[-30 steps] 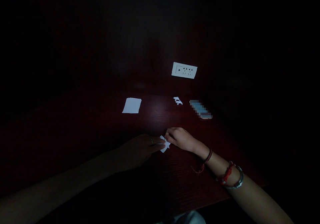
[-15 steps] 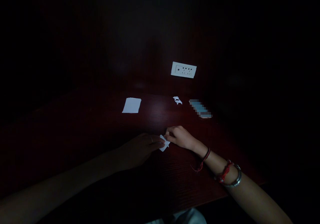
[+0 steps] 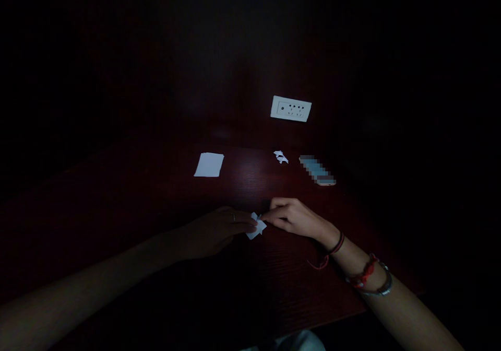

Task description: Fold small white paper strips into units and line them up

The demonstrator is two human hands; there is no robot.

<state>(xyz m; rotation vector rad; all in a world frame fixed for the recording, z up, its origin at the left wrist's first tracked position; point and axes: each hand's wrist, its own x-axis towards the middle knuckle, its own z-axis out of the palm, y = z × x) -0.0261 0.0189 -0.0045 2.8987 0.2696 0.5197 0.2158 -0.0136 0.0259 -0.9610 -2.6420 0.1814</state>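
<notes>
While paper (image 3: 259, 228) (folded) lies between, left hand (image 3: 217, 231) holds it; right hand (image 3: 296, 217), grip unclear.

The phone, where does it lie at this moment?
In the head view, right of centre, the phone lies on the table, beyond the right hand and right of the small paper pieces.

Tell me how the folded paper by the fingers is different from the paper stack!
The folded paper looks smaller, while the paper stack covers more table. The folded paper has several points; the paper stack looks flat and four-sided. The left hand touches the folded paper, but no hand touches the paper stack. Both look whitish.
</notes>
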